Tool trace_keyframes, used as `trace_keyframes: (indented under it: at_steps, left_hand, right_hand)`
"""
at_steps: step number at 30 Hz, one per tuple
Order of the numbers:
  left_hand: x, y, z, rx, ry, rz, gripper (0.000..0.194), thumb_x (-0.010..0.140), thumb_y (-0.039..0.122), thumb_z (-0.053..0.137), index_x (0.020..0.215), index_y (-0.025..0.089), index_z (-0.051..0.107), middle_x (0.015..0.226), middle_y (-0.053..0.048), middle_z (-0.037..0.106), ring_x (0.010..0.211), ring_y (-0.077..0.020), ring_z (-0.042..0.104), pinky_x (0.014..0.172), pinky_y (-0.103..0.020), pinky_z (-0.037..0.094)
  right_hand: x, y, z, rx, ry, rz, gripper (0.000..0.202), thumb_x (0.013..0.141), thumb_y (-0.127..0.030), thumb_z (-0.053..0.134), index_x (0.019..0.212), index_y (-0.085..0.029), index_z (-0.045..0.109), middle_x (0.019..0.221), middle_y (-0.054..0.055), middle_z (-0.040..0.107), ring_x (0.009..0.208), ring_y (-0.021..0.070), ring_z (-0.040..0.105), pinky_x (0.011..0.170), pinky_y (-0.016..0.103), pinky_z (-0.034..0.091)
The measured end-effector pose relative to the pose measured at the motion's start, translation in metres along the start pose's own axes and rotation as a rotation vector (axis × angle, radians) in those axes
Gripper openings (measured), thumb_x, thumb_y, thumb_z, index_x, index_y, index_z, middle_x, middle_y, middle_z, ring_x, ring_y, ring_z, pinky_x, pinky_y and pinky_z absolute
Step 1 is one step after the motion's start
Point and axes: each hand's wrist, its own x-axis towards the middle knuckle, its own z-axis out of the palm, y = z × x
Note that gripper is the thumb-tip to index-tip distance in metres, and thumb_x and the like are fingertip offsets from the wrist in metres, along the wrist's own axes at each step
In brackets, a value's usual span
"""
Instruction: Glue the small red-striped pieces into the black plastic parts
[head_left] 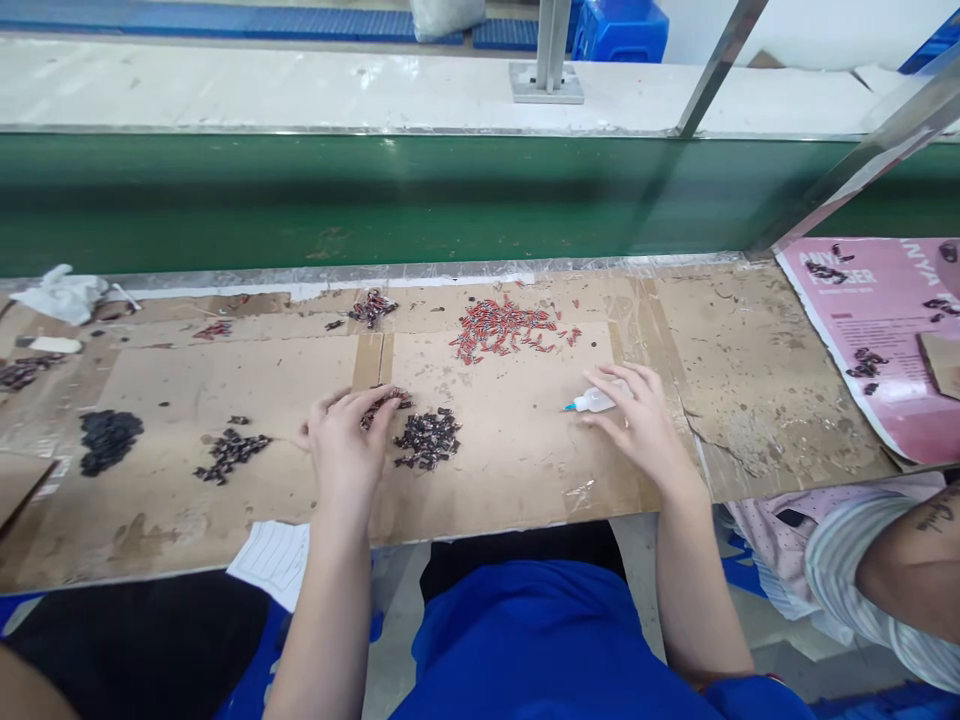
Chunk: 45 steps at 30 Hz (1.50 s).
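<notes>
My left hand [346, 432] is closed, thumb and forefinger drawn together over a few small dark and reddish parts [405, 403]. What it pinches is partly hidden by the fingers. Right beside it lies a heap of small black parts [427, 438]. My right hand [637, 412] has thumb and fingers apart around a small translucent squeeze bottle [595, 401] with a blue needle tip, which points left. The bottle appears to lie on the cardboard. Farther back, between the hands, many small red parts [499, 328] are spread out.
Cardboard [517, 480] covers the bench. More part piles stand left: black discs [111, 440], dark pieces [231, 455] and red-black pieces [373, 308]. A crumpled white cloth [61, 293] lies back left, a pink sheet [847, 340] right. Co-workers sit on both sides, one arm [911, 560] showing.
</notes>
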Motion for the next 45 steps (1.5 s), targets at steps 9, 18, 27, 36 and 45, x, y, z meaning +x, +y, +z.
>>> trace_keyframes:
  at_steps: [9, 18, 27, 36, 45]
  left_hand:
    - [0.003, 0.026, 0.024, 0.272, -0.348, 0.335, 0.03, 0.09, 0.017, 0.046, 0.091, 0.031, 0.073, 0.103, -0.01, 0.071, 0.102, -0.0313, 0.052, 0.09, -0.051, 0.029]
    - [0.005, 0.038, 0.029, 0.223, -0.479, 0.348, 0.024, 0.093, 0.022, 0.042, 0.094, 0.022, 0.065, 0.097, -0.01, 0.071, 0.096, -0.0274, 0.057, 0.086, -0.043, 0.031]
    - [-0.042, 0.069, 0.074, -0.12, -0.388, 0.159, 0.018, 0.089, 0.025, 0.057, 0.089, 0.03, 0.073, 0.091, -0.004, 0.076, 0.107, -0.0276, 0.06, 0.097, -0.047, 0.024]
    - [-0.044, 0.065, 0.067, -0.102, -0.346, 0.041, 0.014, 0.079, 0.027, 0.068, 0.09, 0.032, 0.075, 0.098, -0.005, 0.076, 0.114, -0.0324, 0.056, 0.099, -0.052, 0.026]
    - [-0.042, 0.068, 0.068, -0.129, -0.304, 0.001, 0.011, 0.077, 0.025, 0.067, 0.083, 0.031, 0.074, 0.09, -0.004, 0.077, 0.105, -0.0306, 0.062, 0.097, -0.05, 0.027]
  right_hand:
    - [-0.002, 0.036, 0.002, -0.033, -0.119, 0.051, 0.027, 0.093, -0.035, 0.055, 0.116, -0.025, 0.064, 0.114, 0.012, 0.066, 0.111, 0.0303, 0.056, 0.097, 0.052, 0.047]
    - [-0.008, -0.003, 0.015, 0.647, 0.35, 0.437, 0.032, 0.07, -0.048, 0.075, 0.09, -0.023, 0.07, 0.092, 0.006, 0.074, 0.079, 0.0224, 0.067, 0.07, 0.037, 0.054]
    - [-0.004, -0.037, 0.054, 1.121, 0.491, 0.71, 0.03, 0.066, -0.048, 0.071, 0.068, -0.019, 0.064, 0.063, 0.002, 0.067, 0.056, 0.0157, 0.06, 0.046, 0.026, 0.043]
    - [-0.013, -0.055, 0.068, 0.908, 0.434, 0.674, 0.027, 0.067, -0.044, 0.074, 0.063, -0.019, 0.065, 0.064, 0.003, 0.07, 0.061, 0.019, 0.064, 0.059, 0.031, 0.053]
    - [-0.016, -0.057, 0.072, 0.839, 0.353, 0.652, 0.023, 0.07, -0.042, 0.072, 0.068, -0.019, 0.069, 0.067, 0.005, 0.072, 0.064, 0.0209, 0.066, 0.059, 0.032, 0.053]
